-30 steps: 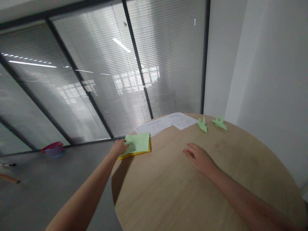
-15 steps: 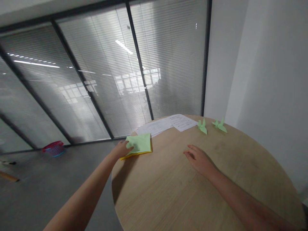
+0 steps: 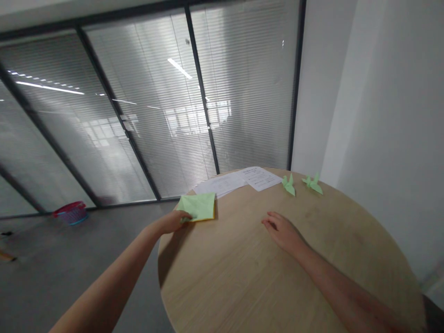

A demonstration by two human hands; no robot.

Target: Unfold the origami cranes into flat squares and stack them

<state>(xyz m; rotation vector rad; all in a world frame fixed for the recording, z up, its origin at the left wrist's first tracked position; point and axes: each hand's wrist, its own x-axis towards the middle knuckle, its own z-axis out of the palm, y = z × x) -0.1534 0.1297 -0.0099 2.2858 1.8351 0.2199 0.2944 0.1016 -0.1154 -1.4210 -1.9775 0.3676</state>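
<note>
Paper in pale green (image 3: 199,206), folded or stacked in a squarish pad, lies near the left far edge of the round wooden desk (image 3: 256,268), and I can see a thin strip of yellow paper (image 3: 207,219) under its near edge. The person's left hand (image 3: 174,221) is at the near left corner of the green paper, fingertips over it; whether that grip is pinching the corner or only resting there, I cannot tell.

Well to the right of the green paper, and a little nearer the person, is the right hand (image 3: 281,232). Its grip is released, fingers loosely curved around nothing, the palm low over the wood; whether it touches the desk is hard to make out.

Just beyond the green paper and off to its right, white sheets (image 3: 222,184) overlap one another, and the rightmost printed sheet (image 3: 261,178) carries lines of dark text too small to read. Farther right of the green paper, past those sheets, two folded cranes in the same pale green stand side by side, apart: a left crane (image 3: 288,186) and a right crane (image 3: 313,184).

Down on the floor (image 3: 114,231), well to the left of the green paper, sits a red and blue basket (image 3: 72,214) by the glass partition (image 3: 173,152) with its blinds.
</note>
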